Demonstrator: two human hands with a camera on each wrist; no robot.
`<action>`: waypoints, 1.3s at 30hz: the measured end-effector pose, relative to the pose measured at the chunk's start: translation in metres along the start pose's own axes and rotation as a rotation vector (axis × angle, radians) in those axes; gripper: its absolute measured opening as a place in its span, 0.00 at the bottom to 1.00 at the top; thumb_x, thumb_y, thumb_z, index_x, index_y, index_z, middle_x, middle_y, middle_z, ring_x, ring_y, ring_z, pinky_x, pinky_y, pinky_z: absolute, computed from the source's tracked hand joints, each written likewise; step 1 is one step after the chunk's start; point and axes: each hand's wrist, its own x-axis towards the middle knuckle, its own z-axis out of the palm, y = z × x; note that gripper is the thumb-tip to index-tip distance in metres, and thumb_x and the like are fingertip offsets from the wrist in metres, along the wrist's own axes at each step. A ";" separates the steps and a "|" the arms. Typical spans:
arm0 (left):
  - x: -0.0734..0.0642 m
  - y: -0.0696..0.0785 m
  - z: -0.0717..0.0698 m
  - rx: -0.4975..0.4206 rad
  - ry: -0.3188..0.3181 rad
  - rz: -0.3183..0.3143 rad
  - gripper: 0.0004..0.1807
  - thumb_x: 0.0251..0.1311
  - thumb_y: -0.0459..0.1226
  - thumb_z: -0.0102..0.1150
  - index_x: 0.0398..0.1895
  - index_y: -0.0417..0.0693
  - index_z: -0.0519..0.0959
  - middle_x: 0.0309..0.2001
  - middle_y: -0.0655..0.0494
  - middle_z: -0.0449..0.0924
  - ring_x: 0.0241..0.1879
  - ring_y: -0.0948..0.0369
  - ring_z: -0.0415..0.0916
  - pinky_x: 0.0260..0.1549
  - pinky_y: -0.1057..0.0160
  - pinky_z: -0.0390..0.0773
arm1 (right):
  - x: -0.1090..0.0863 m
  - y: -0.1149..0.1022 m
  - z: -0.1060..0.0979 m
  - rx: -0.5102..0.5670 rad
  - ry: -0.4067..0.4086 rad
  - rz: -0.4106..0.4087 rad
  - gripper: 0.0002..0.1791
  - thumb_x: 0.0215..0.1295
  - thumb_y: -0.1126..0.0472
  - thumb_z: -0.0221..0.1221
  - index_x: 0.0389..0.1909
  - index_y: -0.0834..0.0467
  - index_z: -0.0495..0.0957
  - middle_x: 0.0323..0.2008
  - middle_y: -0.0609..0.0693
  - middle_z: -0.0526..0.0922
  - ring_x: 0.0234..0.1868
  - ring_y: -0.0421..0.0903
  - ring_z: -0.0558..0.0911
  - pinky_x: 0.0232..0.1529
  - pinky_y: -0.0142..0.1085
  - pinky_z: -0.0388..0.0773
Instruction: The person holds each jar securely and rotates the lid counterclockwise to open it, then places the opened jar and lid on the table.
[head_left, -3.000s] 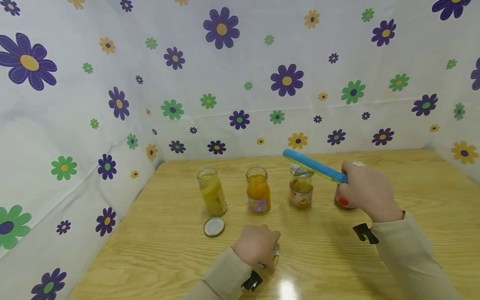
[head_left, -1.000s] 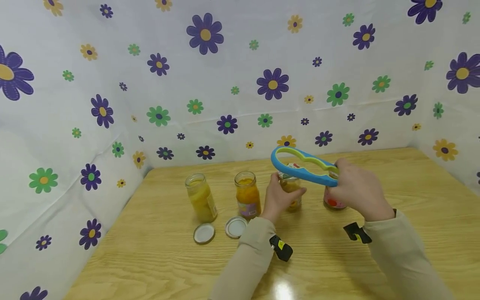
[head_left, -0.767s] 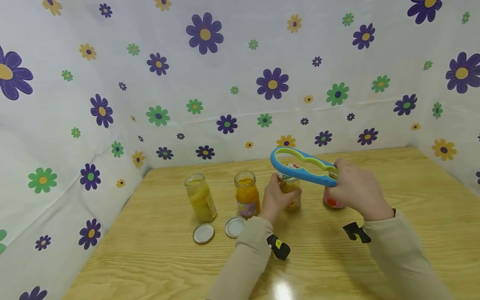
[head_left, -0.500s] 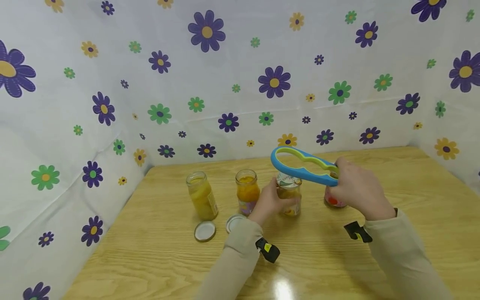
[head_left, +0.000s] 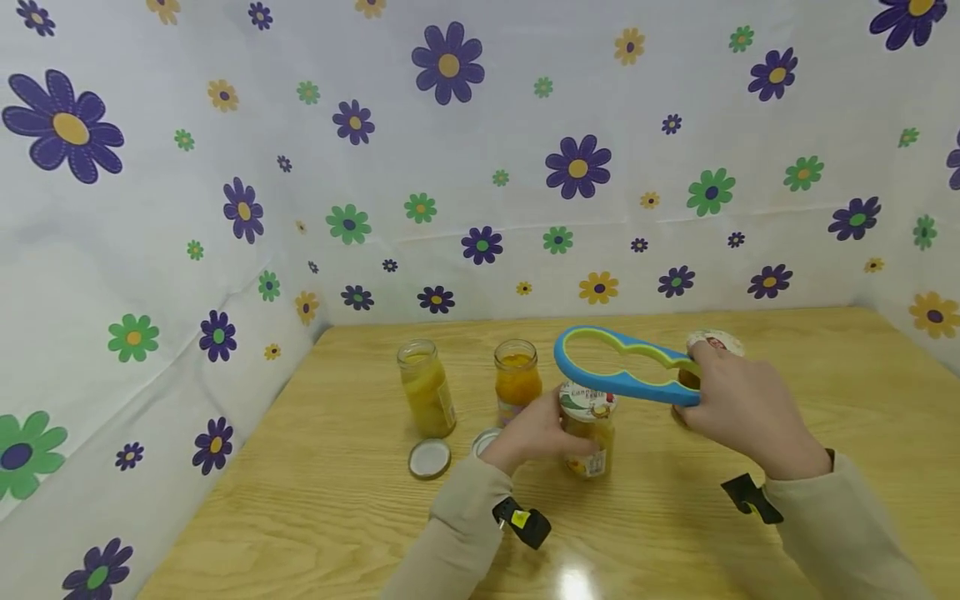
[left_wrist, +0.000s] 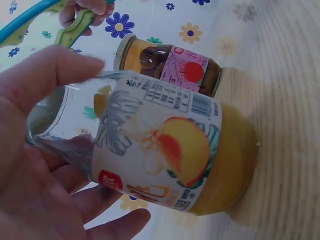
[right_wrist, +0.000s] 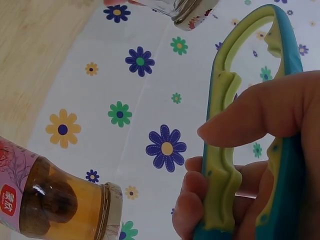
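My left hand (head_left: pixel 534 433) grips a glass jar (head_left: pixel 589 463) with a patterned lid (head_left: pixel 587 403). In the left wrist view, the jar's peach label (left_wrist: pixel 165 145) faces the camera, and the thumb and fingers (left_wrist: pixel 117 226) lie on opposite sides of the upper part. My right hand (head_left: pixel 750 417) holds a blue and green jar opener (head_left: pixel 626 386) by its right end. The opener's looped end is up, above and behind the lid. Behind the right hand stands a lidded jar with a pink label (left_wrist: pixel 187 67), mostly hidden in the head view.
Two lidless jars stand to the left, one with yellow contents (head_left: pixel 427 392) and one with orange contents (head_left: pixel 517 382). Before them lie two lids: one in full view (head_left: pixel 430 459), another lid (head_left: pixel 486 440) partly behind my left hand. A flowered cloth (head_left: pixel 510 125) hangs behind the table.
My left hand has left a lid beside the orange jar, taken hold of the peach jar and drawn it nearer. The opener has turned in my right hand so its opening shows.
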 end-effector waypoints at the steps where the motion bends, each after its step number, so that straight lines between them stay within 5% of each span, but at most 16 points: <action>1: -0.001 0.000 0.001 -0.009 0.002 0.012 0.33 0.43 0.34 0.67 0.55 0.51 0.64 0.49 0.61 0.72 0.49 0.64 0.68 0.48 0.64 0.67 | -0.002 0.001 0.001 -0.010 0.003 -0.011 0.23 0.42 0.57 0.64 0.35 0.67 0.67 0.22 0.50 0.73 0.17 0.42 0.67 0.13 0.34 0.62; 8: -0.004 0.002 0.018 -0.124 0.153 0.068 0.29 0.41 0.36 0.69 0.50 0.54 0.69 0.45 0.64 0.74 0.48 0.67 0.68 0.49 0.66 0.66 | -0.010 0.002 0.005 -0.067 -0.011 -0.061 0.10 0.50 0.63 0.56 0.21 0.57 0.63 0.13 0.46 0.62 0.13 0.42 0.61 0.13 0.32 0.55; 13: -0.005 0.004 0.026 -0.155 0.238 0.149 0.28 0.40 0.34 0.69 0.48 0.53 0.71 0.44 0.64 0.75 0.46 0.68 0.69 0.47 0.67 0.67 | -0.010 0.000 0.008 -0.091 -0.020 -0.089 0.07 0.49 0.65 0.53 0.21 0.56 0.64 0.14 0.45 0.62 0.14 0.41 0.60 0.14 0.32 0.55; 19: -0.011 0.013 0.026 -0.114 0.406 0.174 0.28 0.39 0.37 0.70 0.47 0.53 0.70 0.41 0.64 0.76 0.42 0.68 0.72 0.43 0.67 0.71 | -0.009 -0.004 0.005 -0.041 0.002 -0.089 0.09 0.50 0.65 0.55 0.23 0.57 0.63 0.15 0.46 0.62 0.15 0.42 0.61 0.14 0.33 0.56; 24: -0.011 0.019 0.024 -0.112 0.516 0.294 0.31 0.37 0.33 0.69 0.50 0.51 0.69 0.43 0.60 0.75 0.44 0.65 0.71 0.45 0.65 0.71 | -0.011 -0.009 0.002 -0.041 0.032 -0.102 0.08 0.50 0.65 0.54 0.22 0.57 0.63 0.15 0.46 0.61 0.15 0.42 0.60 0.14 0.32 0.55; 34: -0.016 0.029 0.027 -0.126 0.569 0.393 0.29 0.36 0.25 0.64 0.48 0.44 0.72 0.41 0.53 0.78 0.41 0.63 0.74 0.41 0.67 0.73 | -0.011 -0.014 0.004 -0.062 0.086 -0.130 0.08 0.42 0.68 0.54 0.23 0.58 0.65 0.15 0.45 0.61 0.14 0.42 0.59 0.15 0.32 0.55; 39: -0.017 0.033 0.026 -0.128 0.579 0.415 0.29 0.36 0.25 0.63 0.48 0.43 0.71 0.41 0.52 0.77 0.41 0.61 0.74 0.41 0.66 0.73 | -0.012 -0.014 0.006 -0.089 0.202 -0.173 0.09 0.38 0.68 0.55 0.19 0.57 0.63 0.12 0.44 0.58 0.11 0.40 0.56 0.12 0.31 0.52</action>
